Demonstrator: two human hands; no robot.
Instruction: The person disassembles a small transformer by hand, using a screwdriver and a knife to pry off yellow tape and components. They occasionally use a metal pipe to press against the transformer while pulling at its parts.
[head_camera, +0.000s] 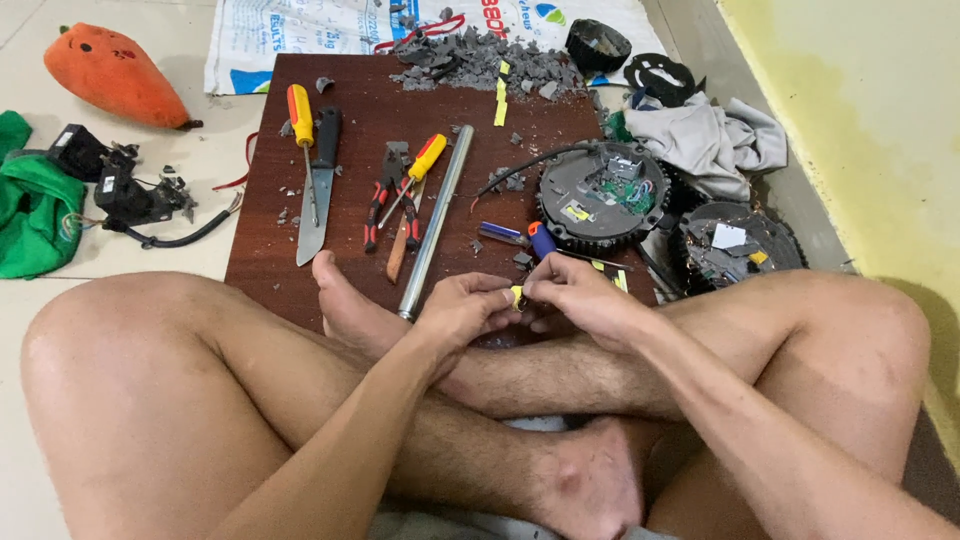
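The person sat cross-legged at the near edge of the brown tabletop (350, 90). The left hand (462, 308) and right hand (578, 296) met there, fingertips of both pinched shut on a small yellow piece (517, 293). Beyond it lay the round grey motor housing (600, 195); left of it, a steel tube (435, 220) and red-handled pliers (385, 205).
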